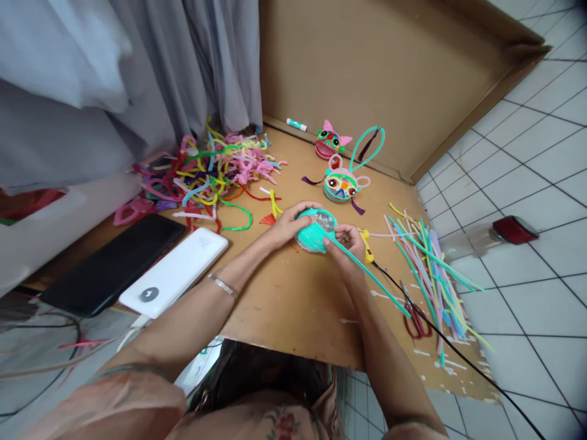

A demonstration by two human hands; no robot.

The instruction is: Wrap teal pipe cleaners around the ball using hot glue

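Tabletop of brown board (284,299) spreads below me, and near its middle I hold a rounded turquoise form (308,237) covered in fuzzy pipe-cleaner strands, with a shiny greyish patch showing at its upper right. My left hand (293,223) grasps it from the left, thumb lying over the top. My right hand (347,244) pinches a long, fuzzy turquoise strip (380,285) at the form's right edge; the strip's loose end slants down toward red-handled scissors (416,322). Just right of that hand lies a yellow tool (367,246), partly hidden behind it. Beyond my hands sit two finished-looking animal heads: a turquoise-based one with round pink ears and purple tassels (342,185), and, behind it, a red and green one with pointed pink ears (328,145). A white and green tube (296,124) lies to their left. Further left is a tangled heap of multicoloured fuzzy strips (215,171), with a flat black slab (114,263) and a white rectangular device (177,272) nearer me. At the right, straight pastel strips (435,275) lie in a loose bundle.
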